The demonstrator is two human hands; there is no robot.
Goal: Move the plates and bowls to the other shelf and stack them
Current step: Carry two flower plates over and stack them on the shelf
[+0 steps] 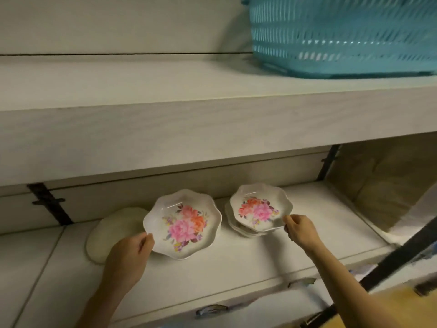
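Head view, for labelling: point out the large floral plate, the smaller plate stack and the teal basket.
large floral plate [183, 223]: head view, pink flower at its centre.
smaller plate stack [259, 210]: head view, flower print of the top plate.
teal basket [343, 36]: head view, its slatted side wall.

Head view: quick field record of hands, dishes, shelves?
left hand: grips left rim of large floral plate
right hand: pinches rim of top floral bowl
bowl stack: under that bowl, on lower shelf
white dish: left of the plate, same shelf
upper shelf: teal basket at right
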